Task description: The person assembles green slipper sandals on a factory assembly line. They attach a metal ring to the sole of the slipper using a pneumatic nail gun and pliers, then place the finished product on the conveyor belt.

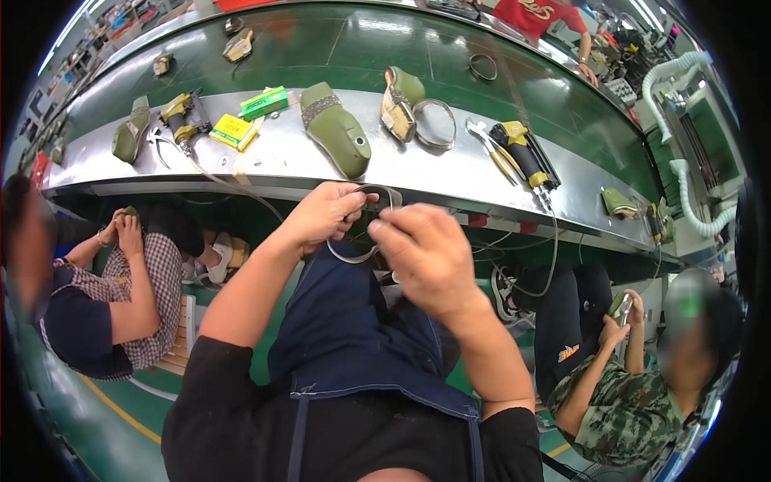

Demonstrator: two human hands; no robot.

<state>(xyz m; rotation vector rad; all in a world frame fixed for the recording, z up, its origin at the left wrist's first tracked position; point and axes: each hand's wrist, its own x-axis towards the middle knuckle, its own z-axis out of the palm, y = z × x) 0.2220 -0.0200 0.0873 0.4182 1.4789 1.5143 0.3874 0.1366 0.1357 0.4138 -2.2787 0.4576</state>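
Above my lap, in front of the metal bench edge, I hold a thin grey looped band (351,259) in both hands. My left hand (325,214) pinches its upper left side between thumb and fingers. My right hand (427,255) is closed at its right side and slightly blurred; its fingertips partly cover the band. Just beyond my hands, a green shoe last (340,138) with a dark textured strap around it lies on the bench. Right of it are another green last (399,112), showing a tan underside, and a similar looped band (435,125).
On the metal bench (277,158) lie pincers (495,149), a yellow-black air stapler (522,154) with a hose, a second stapler (181,120), a yellow box (233,131) and a green box (263,102). Co-workers sit at left and right, each holding a green piece. A green conveyor (345,52) runs behind.
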